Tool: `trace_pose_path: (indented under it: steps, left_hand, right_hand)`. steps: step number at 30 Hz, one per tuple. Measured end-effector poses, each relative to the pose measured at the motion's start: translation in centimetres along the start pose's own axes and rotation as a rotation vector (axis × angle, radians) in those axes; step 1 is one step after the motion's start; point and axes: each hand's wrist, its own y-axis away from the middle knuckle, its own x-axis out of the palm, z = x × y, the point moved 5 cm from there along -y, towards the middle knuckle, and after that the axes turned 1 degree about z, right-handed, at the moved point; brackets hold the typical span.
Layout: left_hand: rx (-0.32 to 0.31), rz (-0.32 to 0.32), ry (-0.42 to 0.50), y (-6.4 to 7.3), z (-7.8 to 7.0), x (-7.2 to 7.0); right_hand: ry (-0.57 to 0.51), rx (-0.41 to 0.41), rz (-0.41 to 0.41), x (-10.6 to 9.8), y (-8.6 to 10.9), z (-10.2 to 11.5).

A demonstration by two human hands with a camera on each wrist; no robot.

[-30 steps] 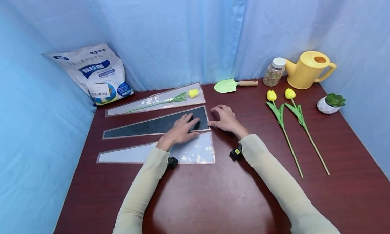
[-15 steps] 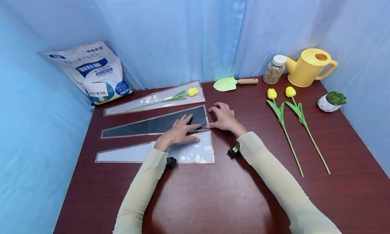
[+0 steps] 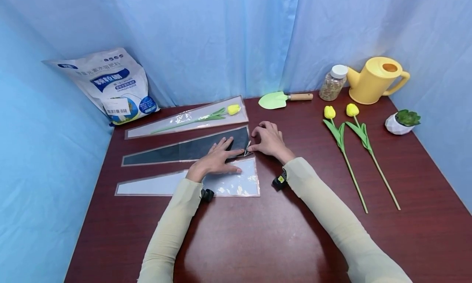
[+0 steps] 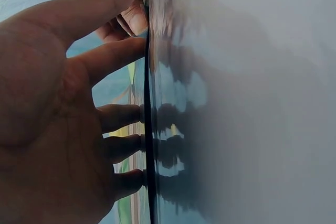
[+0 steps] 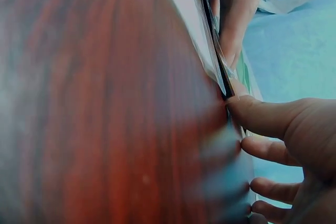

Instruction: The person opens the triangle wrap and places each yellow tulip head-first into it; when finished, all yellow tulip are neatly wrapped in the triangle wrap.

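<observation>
Three long tapered flat sheets with clear covers lie on the table in the head view. My left hand (image 3: pixel 217 159) rests with spread fingers on the middle, dark sheet (image 3: pixel 167 152). At that sheet's right edge, the thumb of my right hand (image 3: pixel 272 140) touches the near corner, which is curled up; the other fingers are bent and apart from the thumb. The right wrist view shows the thumb (image 5: pixel 265 116) against the sheet's edge. Nearer lies a white sheet (image 3: pixel 151 188). On the farther pale sheet (image 3: pixel 166 129) is a yellow tulip (image 3: pixel 233 109).
A white printed bag (image 3: pixel 110 88) stands at back left. A green trowel (image 3: pixel 273 100) lies at the back. Right of it are a jar (image 3: pixel 333 84), a yellow watering can (image 3: pixel 372 80) and a potted succulent (image 3: pixel 402 122). Two yellow tulips (image 3: pixel 340 137) lie on the right side.
The dark sheet's near right corner lay flat before and is now curled up at my right thumb. My right hand has shifted slightly to the left; the left hand stays nearly in place.
</observation>
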Motion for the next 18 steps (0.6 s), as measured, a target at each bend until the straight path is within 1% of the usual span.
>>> trace_pose_path:
  steps: [7, 11, 14, 16, 18]
  left_hand:
    - [0.002, 0.006, -0.006, -0.02, 0.06, -0.02]
    - [0.006, 0.009, 0.004, -0.04, 0.01, -0.03]
    - [0.009, 0.009, 0.005, -0.06, -0.06, -0.06]
    - [0.005, 0.009, 0.005, -0.05, -0.1, -0.14]
    - [-0.002, 0.008, 0.001, -0.06, -0.15, -0.28]
  right_hand:
    - [-0.029, -0.021, -0.016, 0.23, 0.11, 0.47]
    - [-0.075, -0.049, 0.001, 0.36, 0.04, 0.58]
    - [-0.176, -0.061, 0.035, 0.34, -0.06, 0.72]
    - [-0.27, -0.042, 0.073, 0.3, -0.14, 0.81]
    - [-0.391, -0.003, 0.125, 0.34, -0.21, 0.88]
